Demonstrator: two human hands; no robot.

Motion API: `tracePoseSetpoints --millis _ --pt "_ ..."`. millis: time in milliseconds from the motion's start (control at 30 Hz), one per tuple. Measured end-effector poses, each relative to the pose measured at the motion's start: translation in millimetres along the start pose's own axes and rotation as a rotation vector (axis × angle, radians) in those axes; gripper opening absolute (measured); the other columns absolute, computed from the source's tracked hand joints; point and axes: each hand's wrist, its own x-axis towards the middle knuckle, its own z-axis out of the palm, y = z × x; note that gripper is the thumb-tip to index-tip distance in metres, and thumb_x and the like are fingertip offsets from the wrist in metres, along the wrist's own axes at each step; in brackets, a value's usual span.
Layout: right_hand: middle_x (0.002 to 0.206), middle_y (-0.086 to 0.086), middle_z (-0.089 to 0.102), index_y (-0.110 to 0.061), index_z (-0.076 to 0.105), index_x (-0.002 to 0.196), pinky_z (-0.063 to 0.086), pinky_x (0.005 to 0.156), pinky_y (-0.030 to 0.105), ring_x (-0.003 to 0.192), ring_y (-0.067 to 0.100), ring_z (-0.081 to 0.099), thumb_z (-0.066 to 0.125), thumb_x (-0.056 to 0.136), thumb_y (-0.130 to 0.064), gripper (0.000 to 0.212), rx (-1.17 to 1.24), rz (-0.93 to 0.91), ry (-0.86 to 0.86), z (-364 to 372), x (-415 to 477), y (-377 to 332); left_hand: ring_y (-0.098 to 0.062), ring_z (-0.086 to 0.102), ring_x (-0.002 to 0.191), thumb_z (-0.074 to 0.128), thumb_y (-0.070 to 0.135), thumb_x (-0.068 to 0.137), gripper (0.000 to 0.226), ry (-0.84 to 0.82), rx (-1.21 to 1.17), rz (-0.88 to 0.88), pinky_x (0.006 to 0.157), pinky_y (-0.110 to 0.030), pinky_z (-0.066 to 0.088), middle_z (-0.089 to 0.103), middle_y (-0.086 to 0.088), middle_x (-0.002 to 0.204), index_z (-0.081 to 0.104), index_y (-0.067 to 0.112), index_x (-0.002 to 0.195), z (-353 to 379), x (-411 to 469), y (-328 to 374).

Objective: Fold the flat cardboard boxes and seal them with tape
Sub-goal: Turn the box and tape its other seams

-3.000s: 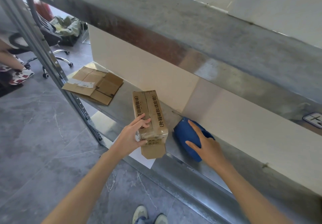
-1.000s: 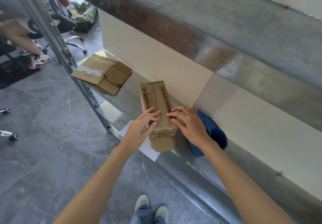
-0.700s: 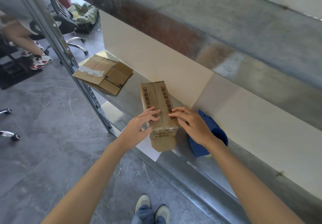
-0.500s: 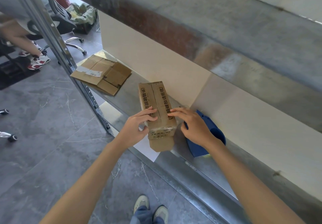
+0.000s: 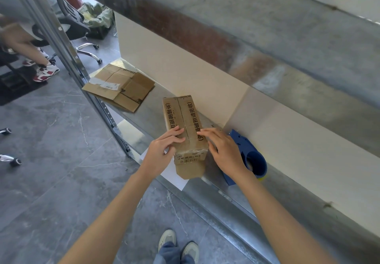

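First, nearest: shoes (image 5: 178,243), two, the wearer's own, on the grey floor.

Hands, two, on bare forearms reaching forward and down to the lower metal shelf (image 5: 151,117).
- Left hand (image 5: 162,152): fingers nearly straight, laid flat on the left top flap of the folded box (image 5: 183,119), thumb down its left side. It presses and grips nothing.
- Right hand (image 5: 224,151): fingers likewise straight, tips on the right top flap, thumb against the right side.
- The two sets of fingertips lie either side of the centre seam.

Folded box, one, on the shelf. Its long axis runs from the shelf's front edge toward the back wall, the far end leaning slightly left. The near end overhangs the front edge, with one end flap jutting out unclosed. Print runs lengthwise along both top flaps.

White sheet (image 5: 172,174), one, under the box's near end.

Tape dispenser (image 5: 249,154), one, blue, just right of the right hand on the same shelf.

Flat cardboard (image 5: 120,88), one pile, farther left on the shelf. How many sheets cannot be told.

Beyond: office chair (image 5: 74,26), one, and another person's sneaker (image 5: 46,72).
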Motion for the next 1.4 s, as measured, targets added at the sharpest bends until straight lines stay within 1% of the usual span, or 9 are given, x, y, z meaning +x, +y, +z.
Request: tracePoseSetpoints --millis 100,267,567,767,933,1033,1133,1267,1400 --pt "0.132 -0.011 0.059 -0.025 0.060 0.131 0.044 0.095 0.033 0.115 0.015 0.056 0.049 0.100 -0.007 0.037 -0.004 0.012 0.008 1 -2 -2 -0.008 0.045 0.134 0.045 -0.022 0.085 0.045 0.023 -0.007 -0.010 0.096 -0.035 0.055 0.060 0.002 0.131 0.073 0.004 0.109 3 -1 -1" --pt "0.122 -0.008 0.064 -0.025 0.061 0.130 0.046 0.095 0.037 0.113 0.016 0.058 0.052 0.102 -0.018 0.030 0.037 0.046 0.028 -2 1 -6 -0.015 0.045 0.137 0.043 -0.022 0.087 0.044 0.033 -0.029 -0.005 0.097 -0.040 0.055 0.060 0.000 0.132 0.072 0.003 0.109 6 -3 -5" --pt "0.118 -0.010 0.065 -0.027 0.063 0.125 0.047 0.094 0.038 0.110 0.014 0.059 0.060 0.097 -0.026 0.028 0.058 0.088 0.073 2 0 -7 -0.006 0.043 0.138 0.044 -0.016 0.089 0.042 0.092 -0.027 0.021 0.104 -0.026 0.048 0.061 0.003 0.133 0.072 0.007 0.110 16 -5 -14" --pt "0.117 -0.010 0.065 -0.027 0.062 0.125 0.045 0.093 0.034 0.109 0.015 0.059 0.059 0.098 -0.029 0.027 0.053 0.102 0.045 3 1 -7 -0.006 0.047 0.135 0.060 -0.010 0.087 0.028 0.157 -0.050 0.011 0.098 -0.044 0.054 0.063 0.006 0.130 0.072 0.010 0.103 25 -8 -15" --pt "0.116 -0.011 0.065 -0.028 0.061 0.125 0.047 0.092 0.037 0.106 0.014 0.060 0.058 0.098 -0.034 0.028 0.022 0.084 0.053 1 0 -7 -0.006 0.047 0.134 0.064 -0.004 0.087 0.025 0.144 -0.067 0.007 0.096 -0.046 0.054 0.062 0.011 0.130 0.071 0.015 0.102 23 -7 -14" --pt "0.119 -0.012 0.062 -0.030 0.059 0.129 0.044 0.096 0.038 0.110 0.011 0.058 0.061 0.094 -0.043 0.037 0.043 0.086 0.010 -3 4 -6 -0.004 0.045 0.136 0.066 0.004 0.090 0.018 0.095 -0.041 0.018 0.098 -0.044 0.053 0.061 0.013 0.132 0.070 0.016 0.104 17 -6 -16" --pt "0.122 -0.015 0.055 -0.035 0.052 0.137 0.036 0.099 0.031 0.114 0.009 0.050 0.068 0.081 -0.059 0.063 0.086 0.074 -0.110 -8 4 -4 -0.005 0.042 0.138 0.070 0.022 0.091 0.018 0.053 -0.062 0.015 0.100 -0.043 0.052 0.059 0.013 0.135 0.068 0.015 0.107 14 -6 -16" --pt "0.134 -0.012 0.055 -0.031 0.053 0.141 0.032 0.104 0.033 0.125 0.011 0.047 0.078 0.079 -0.042 0.068 -0.009 -0.040 -0.188 -15 4 6 -0.003 0.034 0.143 0.071 0.060 0.079 0.054 -0.104 0.031 0.045 0.108 -0.037 0.044 0.049 0.017 0.145 0.064 0.023 0.118 1 -2 -21" --pt "0.134 -0.009 0.058 -0.027 0.058 0.138 0.029 0.103 0.029 0.126 0.015 0.049 0.081 0.078 -0.031 0.065 -0.054 -0.073 -0.169 -18 9 5 0.002 0.029 0.143 0.071 0.053 0.080 0.053 -0.158 0.130 0.075 0.111 -0.038 0.042 0.044 0.018 0.148 0.063 0.022 0.122 -6 1 -23"
